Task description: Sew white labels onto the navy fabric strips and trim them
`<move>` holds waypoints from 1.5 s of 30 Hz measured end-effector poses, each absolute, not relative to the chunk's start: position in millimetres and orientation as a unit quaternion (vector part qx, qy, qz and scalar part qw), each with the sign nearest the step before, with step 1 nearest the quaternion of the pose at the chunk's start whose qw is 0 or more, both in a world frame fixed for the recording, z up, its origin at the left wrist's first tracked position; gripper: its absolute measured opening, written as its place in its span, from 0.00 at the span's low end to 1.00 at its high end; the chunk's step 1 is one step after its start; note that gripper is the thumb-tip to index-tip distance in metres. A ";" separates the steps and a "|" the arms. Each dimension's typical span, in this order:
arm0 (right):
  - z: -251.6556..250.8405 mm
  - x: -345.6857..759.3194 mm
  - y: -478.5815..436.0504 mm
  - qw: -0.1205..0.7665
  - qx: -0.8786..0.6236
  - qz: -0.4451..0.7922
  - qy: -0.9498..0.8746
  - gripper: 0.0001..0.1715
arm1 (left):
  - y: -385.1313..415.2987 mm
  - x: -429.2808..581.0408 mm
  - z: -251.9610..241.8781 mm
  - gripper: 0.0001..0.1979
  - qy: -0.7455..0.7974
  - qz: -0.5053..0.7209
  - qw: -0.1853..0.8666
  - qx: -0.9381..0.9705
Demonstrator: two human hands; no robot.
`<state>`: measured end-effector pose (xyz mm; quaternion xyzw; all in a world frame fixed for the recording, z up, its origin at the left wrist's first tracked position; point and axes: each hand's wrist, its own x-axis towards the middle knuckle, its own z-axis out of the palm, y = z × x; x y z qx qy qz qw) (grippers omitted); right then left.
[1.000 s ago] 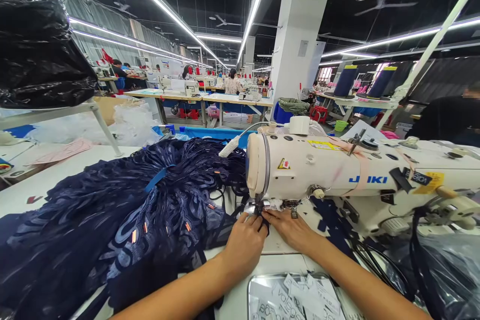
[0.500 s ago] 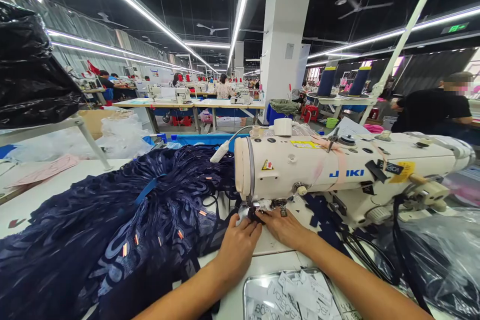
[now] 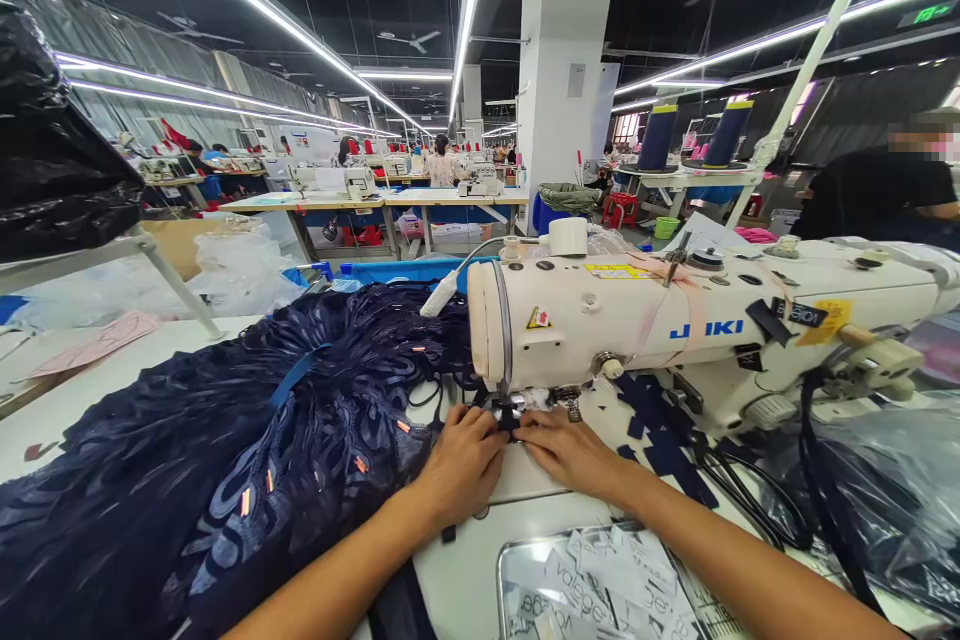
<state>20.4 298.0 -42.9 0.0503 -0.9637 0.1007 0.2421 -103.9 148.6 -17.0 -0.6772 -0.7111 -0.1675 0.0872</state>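
Observation:
A white sewing machine (image 3: 637, 300) stands in front of me, its needle area low at its left end. Just under it, a small dark navy fabric piece (image 3: 509, 417) lies between my hands, partly covered by fingers. My left hand (image 3: 463, 455) is closed on the left side of this piece, fingertips pressed down near the presser foot. From the other side, my right hand (image 3: 566, 450) pinches the piece's right edge with bent fingers. A large bundle of navy lace straps (image 3: 300, 440), tied with a blue band (image 3: 298, 375), is heaped left of my left hand.
A metal tray (image 3: 504, 585) of printed white labels (image 3: 585, 590) sits near my right forearm. Small navy fabric pieces (image 3: 667, 435) lie right of the needle area. Clear plastic bags (image 3: 892, 490) are at the right. A person in black (image 3: 870, 175) works beyond the machine.
My left hand has shifted left and its fingers have drawn together beside the needle area. My right hand stays by the dark piece. The view has moved slightly.

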 end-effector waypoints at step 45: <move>-43.8 22.8 304.9 0.190 0.025 0.065 -0.979 0.17 | 148.4 -128.0 -19.1 0.27 -0.717 -0.124 0.013 -0.686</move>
